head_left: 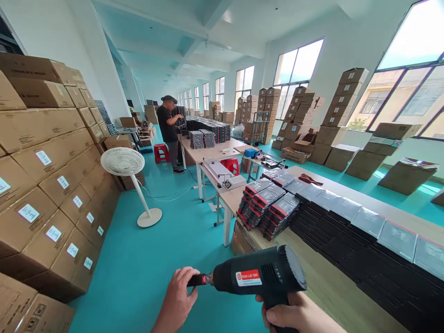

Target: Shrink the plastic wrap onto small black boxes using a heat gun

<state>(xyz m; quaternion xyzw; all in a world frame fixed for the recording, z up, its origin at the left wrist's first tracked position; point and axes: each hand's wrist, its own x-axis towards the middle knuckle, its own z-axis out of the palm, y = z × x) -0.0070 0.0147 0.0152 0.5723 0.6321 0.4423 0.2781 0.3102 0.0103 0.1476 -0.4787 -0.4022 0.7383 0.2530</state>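
A dark heat gun [253,274] with a red and white label lies level across the lower middle of the view, its nozzle pointing left. My right hand [294,312] is wrapped round its handle. At the nozzle end, my left hand [180,293] pinches a small black piece [197,280] with a red mark, which sits at the nozzle tip. Beyond the heat gun, stacks of plastic-wrapped black and red packs [268,201] stand on the table, beside long rows of black cases [364,249].
Stacked cartons [52,162] line the left side, with a white fan [149,216] standing near them. A person [168,132] stands at a farther table [208,152] holding something dark. More cartons [342,106] stand by the windows. A red stool [161,152] is behind the person.
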